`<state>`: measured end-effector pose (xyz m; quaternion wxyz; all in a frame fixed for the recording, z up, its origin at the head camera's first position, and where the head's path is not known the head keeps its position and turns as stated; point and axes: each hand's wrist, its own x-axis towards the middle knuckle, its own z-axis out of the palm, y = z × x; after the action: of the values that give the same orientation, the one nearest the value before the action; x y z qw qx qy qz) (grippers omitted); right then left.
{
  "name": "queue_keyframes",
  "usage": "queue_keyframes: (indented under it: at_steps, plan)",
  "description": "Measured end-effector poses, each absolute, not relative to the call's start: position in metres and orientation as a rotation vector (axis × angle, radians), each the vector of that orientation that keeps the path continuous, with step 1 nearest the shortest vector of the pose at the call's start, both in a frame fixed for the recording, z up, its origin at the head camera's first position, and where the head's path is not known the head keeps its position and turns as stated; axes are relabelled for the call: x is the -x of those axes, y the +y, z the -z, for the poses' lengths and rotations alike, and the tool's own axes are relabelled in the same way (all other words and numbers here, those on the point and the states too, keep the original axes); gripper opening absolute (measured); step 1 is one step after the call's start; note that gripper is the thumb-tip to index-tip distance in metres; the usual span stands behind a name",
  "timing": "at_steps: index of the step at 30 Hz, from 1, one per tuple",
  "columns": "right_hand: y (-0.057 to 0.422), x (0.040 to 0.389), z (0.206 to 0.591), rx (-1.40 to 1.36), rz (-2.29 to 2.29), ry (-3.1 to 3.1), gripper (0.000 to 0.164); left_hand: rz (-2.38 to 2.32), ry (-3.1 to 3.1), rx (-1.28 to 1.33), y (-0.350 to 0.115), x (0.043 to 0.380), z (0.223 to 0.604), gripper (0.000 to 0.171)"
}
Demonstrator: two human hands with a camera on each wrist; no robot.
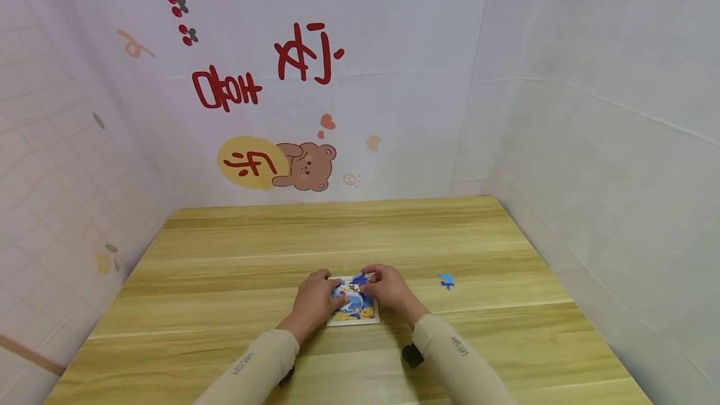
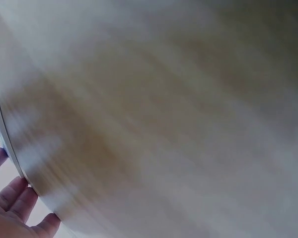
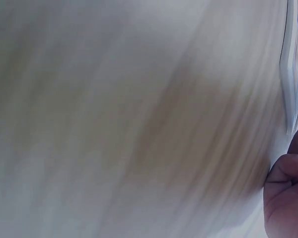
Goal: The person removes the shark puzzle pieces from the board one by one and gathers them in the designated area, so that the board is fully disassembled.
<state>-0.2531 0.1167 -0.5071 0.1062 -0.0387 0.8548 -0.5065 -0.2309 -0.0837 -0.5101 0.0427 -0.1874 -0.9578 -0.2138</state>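
A small jigsaw puzzle in a pale-framed board (image 1: 353,322) lies on the table, its picture blue, white and yellow. My left hand (image 1: 313,303) holds the board's left side, thumb over the picture and fingers along the edge; the left wrist view shows those fingers (image 2: 24,202) at the rim. Over the upper right of the board, my right hand (image 1: 389,287) pinches a puzzle piece, mostly covered by the fingertips. Curled right fingers (image 3: 288,173) show beside the board's edge (image 3: 288,94) in the right wrist view. One loose blue puzzle piece (image 1: 447,280) lies to the right.
The wood-grain table (image 1: 225,249) reaches back to a white wall cloth (image 1: 405,111) printed with a bear and red characters. Cloth walls also stand at left and right. Dark wrist straps (image 1: 412,355) show under the sleeves.
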Motion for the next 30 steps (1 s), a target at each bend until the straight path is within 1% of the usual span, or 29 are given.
queue_keyframes:
  at_steps: [11, 16, 24, 30]
  plan:
    - [0.158, 0.251, 0.507, 0.067, 1.494, 2.539, 0.037, 0.662, -2.941, 0.567, -0.081, 0.229, 0.509, 0.047]
    - [0.175, 0.250, 0.507, 0.076, 1.435, 2.579, 0.036, 0.660, -2.942, 0.555, -0.082, 0.228, 0.509, 0.047]
    - [0.206, 0.248, 0.496, 0.129, 1.340, 2.618, 0.038, 0.660, -2.947, 0.558, -0.083, 0.229, 0.509, 0.048]
    - [0.229, 0.250, 0.492, 0.156, 1.272, 2.661, 0.035, 0.666, -2.954, 0.552, -0.083, 0.229, 0.509, 0.048]
